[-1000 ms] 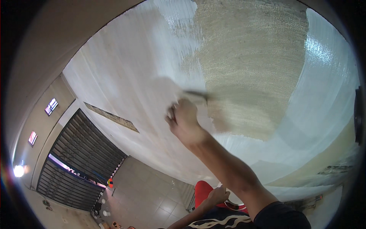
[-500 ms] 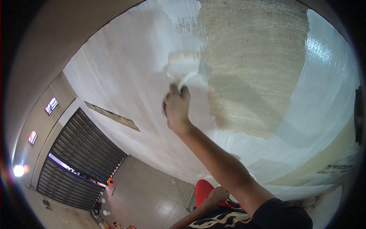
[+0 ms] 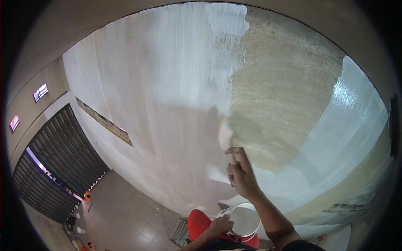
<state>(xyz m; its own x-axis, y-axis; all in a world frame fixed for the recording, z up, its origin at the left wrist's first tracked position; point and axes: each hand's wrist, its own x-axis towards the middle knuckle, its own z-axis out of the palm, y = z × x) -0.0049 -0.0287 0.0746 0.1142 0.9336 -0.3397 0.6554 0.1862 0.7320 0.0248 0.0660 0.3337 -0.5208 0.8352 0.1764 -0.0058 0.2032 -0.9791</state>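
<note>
In my right hand is a wide paintbrush, its handle gripped and its pale head blurred by motion. The brush is against or very close to the wall, at the left border of a bare beige patch. Wet-looking white paint covers the wall around that patch. Low in front of me, my left hand is closed on the rim of a white bucket. The bucket has a thin wire handle and pale contents. Red clothing shows beside and below the bucket.
A dark folding metal gate stands at the left, with small windows above it. A narrow recessed slot runs along the painted wall. Grey corrugated sheets lie on the tiled floor. Several small items sit near the gate.
My right hand and the brush have moved down and to the right, toward the beige patch's edge. The view has shifted, and the bucket held by my left hand now shows more fully.
</note>
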